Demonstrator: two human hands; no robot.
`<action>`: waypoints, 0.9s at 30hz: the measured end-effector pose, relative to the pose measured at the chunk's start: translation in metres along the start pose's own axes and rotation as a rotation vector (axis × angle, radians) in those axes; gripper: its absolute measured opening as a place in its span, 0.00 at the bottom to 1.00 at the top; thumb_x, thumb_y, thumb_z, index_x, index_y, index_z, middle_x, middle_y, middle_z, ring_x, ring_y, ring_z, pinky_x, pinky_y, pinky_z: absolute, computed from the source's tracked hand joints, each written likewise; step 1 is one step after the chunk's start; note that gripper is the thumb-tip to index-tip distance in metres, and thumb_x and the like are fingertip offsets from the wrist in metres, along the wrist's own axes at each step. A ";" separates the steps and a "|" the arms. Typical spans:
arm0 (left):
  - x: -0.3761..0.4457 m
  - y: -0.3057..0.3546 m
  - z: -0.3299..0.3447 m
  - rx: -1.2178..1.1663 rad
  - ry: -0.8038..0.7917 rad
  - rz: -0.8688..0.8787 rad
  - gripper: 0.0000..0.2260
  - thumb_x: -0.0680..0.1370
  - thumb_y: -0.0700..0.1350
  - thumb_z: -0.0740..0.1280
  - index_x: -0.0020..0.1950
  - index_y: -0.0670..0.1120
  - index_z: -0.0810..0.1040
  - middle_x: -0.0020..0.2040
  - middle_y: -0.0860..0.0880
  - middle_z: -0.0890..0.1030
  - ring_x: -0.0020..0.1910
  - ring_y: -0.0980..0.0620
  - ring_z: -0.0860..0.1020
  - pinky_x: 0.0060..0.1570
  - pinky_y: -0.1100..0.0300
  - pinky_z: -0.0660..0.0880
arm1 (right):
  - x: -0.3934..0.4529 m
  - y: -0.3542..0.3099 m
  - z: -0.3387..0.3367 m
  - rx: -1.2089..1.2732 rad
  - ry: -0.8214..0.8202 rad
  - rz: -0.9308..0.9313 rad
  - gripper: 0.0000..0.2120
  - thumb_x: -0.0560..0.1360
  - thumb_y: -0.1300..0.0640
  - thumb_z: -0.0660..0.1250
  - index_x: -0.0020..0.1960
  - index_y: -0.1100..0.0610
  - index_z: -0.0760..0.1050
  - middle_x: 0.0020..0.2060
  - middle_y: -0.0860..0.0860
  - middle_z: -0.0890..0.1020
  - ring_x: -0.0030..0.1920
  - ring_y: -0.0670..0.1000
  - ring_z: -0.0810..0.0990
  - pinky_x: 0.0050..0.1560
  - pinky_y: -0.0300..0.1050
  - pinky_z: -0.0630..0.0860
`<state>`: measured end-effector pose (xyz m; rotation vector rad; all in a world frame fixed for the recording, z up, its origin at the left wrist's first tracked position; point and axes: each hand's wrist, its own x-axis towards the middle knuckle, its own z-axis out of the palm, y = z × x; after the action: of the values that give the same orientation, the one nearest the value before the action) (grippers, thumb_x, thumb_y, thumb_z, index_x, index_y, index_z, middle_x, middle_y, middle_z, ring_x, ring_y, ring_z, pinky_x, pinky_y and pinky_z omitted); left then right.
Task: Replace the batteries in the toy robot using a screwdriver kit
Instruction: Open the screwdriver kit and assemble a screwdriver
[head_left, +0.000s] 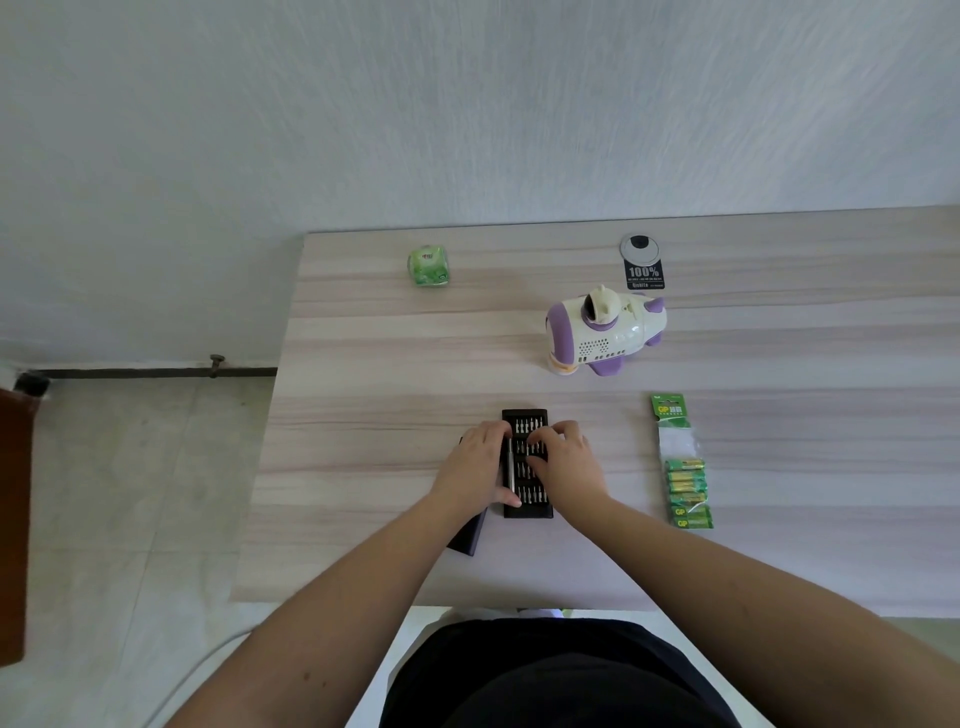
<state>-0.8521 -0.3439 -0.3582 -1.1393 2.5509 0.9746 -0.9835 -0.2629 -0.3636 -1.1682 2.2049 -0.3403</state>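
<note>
both hands on the screwdriver kit tray (526, 462), which lies flat on the wooden table (363, 364) at lower centre of the frame, long side running away from the person. tray is black, open, rows of bits visible. a silver driver handle (511, 467) lies in its slot along the tray's left edge. left hand (475, 467) lies over the tray's left side, fingers curled over that edge near the driver, thumb tip resting at the tray's near left corner; cannot tell whether it actually grasps the driver or just steadies the tray. right hand (566, 460) lies over the tray's right half, fingers bent down onto the bit rows; cannot tell if it pinches a bit, fingertips hide that. a dark flat case lid (467, 535) sits just left of the tray, partly under the left forearm, angled. toy robot (605, 330), white and purple, stands upright at centre right of the frame, well apart from the tray. battery pack (683, 462), green strip with several cells, lies right of the tray, near the right forearm but not touching. green packet (427, 266) sits in the upper left part of the tabletop. black tag printed "100%" (644, 275) lies above the robot, with a round grey cable grommet (639, 245) just above it at the table's far edge.
</note>
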 end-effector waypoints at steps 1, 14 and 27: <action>0.000 0.000 0.001 0.001 0.007 0.006 0.43 0.61 0.51 0.81 0.69 0.44 0.64 0.65 0.46 0.70 0.64 0.46 0.69 0.64 0.54 0.68 | 0.000 -0.001 0.001 0.008 0.011 0.008 0.13 0.78 0.54 0.65 0.63 0.53 0.74 0.61 0.53 0.69 0.60 0.55 0.71 0.57 0.46 0.73; -0.004 -0.003 0.004 -0.010 0.011 0.016 0.43 0.63 0.52 0.80 0.71 0.45 0.61 0.67 0.47 0.70 0.63 0.46 0.72 0.61 0.51 0.71 | 0.003 -0.006 0.002 0.095 0.065 0.060 0.10 0.77 0.54 0.67 0.58 0.53 0.77 0.59 0.51 0.71 0.59 0.53 0.71 0.54 0.45 0.73; -0.004 -0.004 0.002 -0.046 -0.015 -0.006 0.42 0.63 0.50 0.80 0.70 0.45 0.61 0.68 0.48 0.70 0.61 0.45 0.74 0.57 0.49 0.73 | 0.007 -0.007 0.008 0.211 0.079 0.120 0.05 0.75 0.56 0.69 0.51 0.53 0.77 0.57 0.50 0.72 0.55 0.52 0.73 0.48 0.43 0.71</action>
<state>-0.8473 -0.3421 -0.3603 -1.1467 2.5247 1.0415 -0.9770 -0.2716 -0.3693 -0.9200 2.2324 -0.5617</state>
